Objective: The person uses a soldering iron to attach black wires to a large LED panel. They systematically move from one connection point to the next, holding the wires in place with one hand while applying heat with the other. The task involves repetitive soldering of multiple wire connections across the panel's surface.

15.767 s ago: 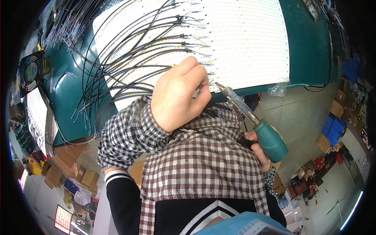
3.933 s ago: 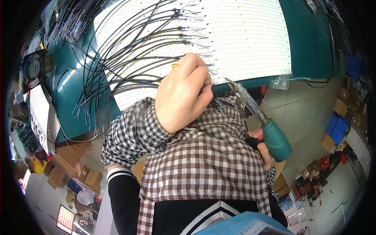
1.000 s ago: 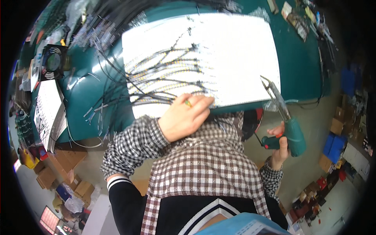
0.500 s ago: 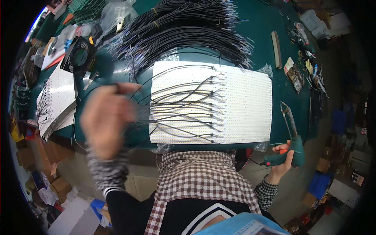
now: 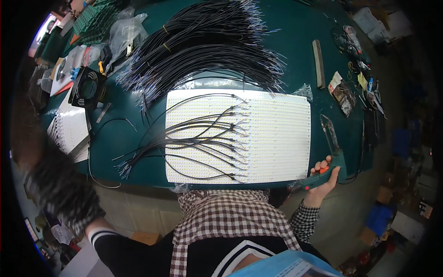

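My right hand is wrapped round the handle of a green soldering gun, its metal tip pointing away from me beside the panel's right edge. My left hand is far out at the left rim, dark and smeared, so its fingers cannot be made out. Between the two lies a white LED panel board flat on the table. Black cables fan across its left half, their split thin wires ending in a column near the middle. The cables' loose ends gather left of the board.
A large tied bundle of black cables lies beyond the board. A small black fan and a stack of white boards are at left. A grey bar and a plastic bag lie at right on the green table.
My left hand has moved from beside the cables out to the far left. The cables' free ends now lie together on the table. My right hand still holds the soldering gun.
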Available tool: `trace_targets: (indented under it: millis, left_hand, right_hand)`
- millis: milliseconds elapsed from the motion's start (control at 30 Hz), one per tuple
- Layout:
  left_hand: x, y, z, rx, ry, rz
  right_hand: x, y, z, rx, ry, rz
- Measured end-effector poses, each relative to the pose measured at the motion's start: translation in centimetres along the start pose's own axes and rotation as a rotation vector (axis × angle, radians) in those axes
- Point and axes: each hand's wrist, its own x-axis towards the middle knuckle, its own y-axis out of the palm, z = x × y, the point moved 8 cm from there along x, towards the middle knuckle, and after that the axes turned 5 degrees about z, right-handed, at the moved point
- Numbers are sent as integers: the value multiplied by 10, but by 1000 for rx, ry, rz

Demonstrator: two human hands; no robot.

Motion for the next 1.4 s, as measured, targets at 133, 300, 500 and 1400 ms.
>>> trace_targets:
  millis: [133,300,500,1400]
  left_hand:
    - [12,236,-46,340,351,288]
    - [-38,373,42,292,281,572]
    - [-66,287,-9,55,175,475]
    - [-181,152,90,670,-391,467]
  right_hand:
    - [-9,-9,12,-10,-21,-51]
    - [-48,-5,12,14,-18,-5]
    - [-84,-24,13,7,-91,-6]
    - [-28,47,-6,-84,74,61]
